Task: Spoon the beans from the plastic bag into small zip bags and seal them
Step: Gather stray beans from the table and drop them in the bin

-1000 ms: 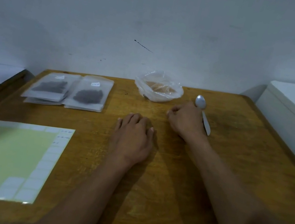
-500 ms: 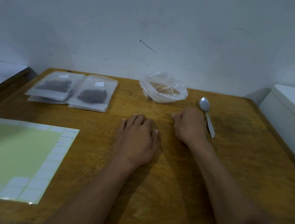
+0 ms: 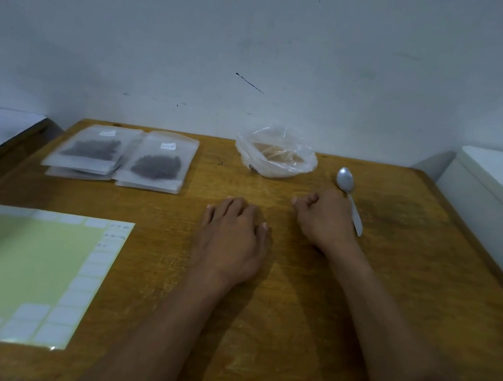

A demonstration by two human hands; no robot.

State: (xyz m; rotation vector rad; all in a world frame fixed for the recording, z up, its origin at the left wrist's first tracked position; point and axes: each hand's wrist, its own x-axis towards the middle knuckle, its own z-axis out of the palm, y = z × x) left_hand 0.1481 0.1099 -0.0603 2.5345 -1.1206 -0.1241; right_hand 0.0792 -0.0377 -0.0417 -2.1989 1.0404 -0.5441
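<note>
wooden counter (image 3: 288,314) carries both idle hands, left hand (image 3: 231,240) flat with fingers relaxed, right hand (image 3: 325,220) loosely curled, grasping nothing, beside the spoon (image 3: 348,194); a careless reach could topple the open plastic bag (image 3: 274,157).

A clear plastic bag (image 3: 275,157) sits at the table's 12 o'clock edge, its mouth rolled open and upward, pale brownish contents showing inside. At about 10 o'clock lie the zip bags (image 3: 121,156): frosted, flat, side by side and slightly overlapping, each holding a dark patch of beans and bearing a small white label near its top; more bags seem stacked beneath them. A metal spoon (image 3: 349,194) lies at 1 o'clock, bowl up and pointing away, handle toward the person.
</note>
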